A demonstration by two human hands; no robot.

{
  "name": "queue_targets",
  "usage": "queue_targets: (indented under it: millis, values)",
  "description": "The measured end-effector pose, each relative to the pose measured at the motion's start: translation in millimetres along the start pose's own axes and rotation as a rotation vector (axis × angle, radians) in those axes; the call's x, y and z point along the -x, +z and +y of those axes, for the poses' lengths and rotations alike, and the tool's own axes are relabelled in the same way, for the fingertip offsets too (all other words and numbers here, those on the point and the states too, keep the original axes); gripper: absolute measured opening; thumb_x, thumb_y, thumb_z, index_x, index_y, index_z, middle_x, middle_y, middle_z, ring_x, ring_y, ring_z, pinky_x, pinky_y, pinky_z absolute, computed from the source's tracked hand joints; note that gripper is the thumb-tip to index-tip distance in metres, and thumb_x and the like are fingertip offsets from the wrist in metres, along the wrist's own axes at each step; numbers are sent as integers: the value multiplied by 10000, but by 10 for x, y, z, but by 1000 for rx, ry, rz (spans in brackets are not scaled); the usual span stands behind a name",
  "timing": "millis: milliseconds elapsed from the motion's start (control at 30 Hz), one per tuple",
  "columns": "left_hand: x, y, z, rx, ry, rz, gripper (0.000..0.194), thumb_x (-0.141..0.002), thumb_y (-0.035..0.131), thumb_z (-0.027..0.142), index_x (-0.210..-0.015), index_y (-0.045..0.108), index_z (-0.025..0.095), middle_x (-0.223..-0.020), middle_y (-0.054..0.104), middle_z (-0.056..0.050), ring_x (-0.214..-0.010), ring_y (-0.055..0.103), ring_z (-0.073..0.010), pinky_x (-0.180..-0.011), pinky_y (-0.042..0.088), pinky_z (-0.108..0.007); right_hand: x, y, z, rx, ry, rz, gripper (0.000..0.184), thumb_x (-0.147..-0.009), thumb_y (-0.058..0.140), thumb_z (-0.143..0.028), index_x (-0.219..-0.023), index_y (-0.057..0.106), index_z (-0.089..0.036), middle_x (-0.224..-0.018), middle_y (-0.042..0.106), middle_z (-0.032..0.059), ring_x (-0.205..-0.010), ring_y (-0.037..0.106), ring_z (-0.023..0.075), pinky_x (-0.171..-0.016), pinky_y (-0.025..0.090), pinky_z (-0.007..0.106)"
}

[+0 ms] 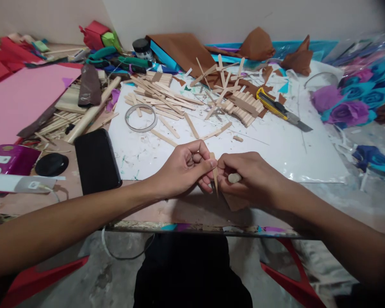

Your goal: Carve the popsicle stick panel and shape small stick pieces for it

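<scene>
My left hand (192, 167) is closed, pinching a craft stick (215, 174) between thumb and fingers near the table's front edge. The stick tapers to a point that faces down toward me. Right beside it, my right hand (256, 175) is closed with its fingertips up against the stick. A short, round, pale wooden-looking rod (234, 178) pokes out from the curled fingers of that hand. Below it shows a flat brown piece (235, 202), partly covered by the hand; its kind is unclear. The fingers hide much of the contact between the hands.
Loose craft sticks (167, 96) and a stick bundle (245, 109) lie on the white sheet (141, 156). A tape roll (141, 118) and yellow cutter (280, 109), blade out, are there too. A phone (98, 160) lies left; paper flowers (349, 111) lie right.
</scene>
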State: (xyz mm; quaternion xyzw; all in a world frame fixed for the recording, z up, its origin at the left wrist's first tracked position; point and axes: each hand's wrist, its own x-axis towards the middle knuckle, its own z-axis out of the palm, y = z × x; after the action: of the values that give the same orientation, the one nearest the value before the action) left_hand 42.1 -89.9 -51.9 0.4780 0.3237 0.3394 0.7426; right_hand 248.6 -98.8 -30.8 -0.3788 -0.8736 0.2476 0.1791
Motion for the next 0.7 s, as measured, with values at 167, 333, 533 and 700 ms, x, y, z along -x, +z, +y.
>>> queue_targets:
  millis: [167,333,533,700]
  values:
    - [4,-2,0,10,-24,7,442,-827,843,457,-853,513,163,-675,745,-20,-513,704,-114,-506,591,-169,19,22,-2,40,-50,46,94,-811,624,-146,-799,543,-191,-679,643,-33,-557,541,91,-558,367,188]
    - [-16,-30,-8,64,-29,-12,421,-840,840,429,-865,516,161,-668,745,-15,-505,702,-112,-506,593,-169,47,56,39,134,-74,53,63,-831,604,-167,-835,547,-193,-687,646,-23,-560,546,108,-558,354,208]
    - [-8,-14,-43,107,-102,-81,429,-816,861,427,-871,528,161,-646,733,-2,-499,707,-133,-498,609,-208,47,20,-59,302,-105,61,110,-914,530,-197,-804,538,-200,-662,639,-7,-495,490,117,-522,245,270]
    - [-30,-28,-54,167,-80,-104,406,-823,858,414,-885,564,141,-729,762,-39,-589,744,-138,-616,655,-249,69,-204,-149,194,-107,203,157,-939,575,-214,-783,578,-204,-609,580,-20,-484,459,103,-516,301,273]
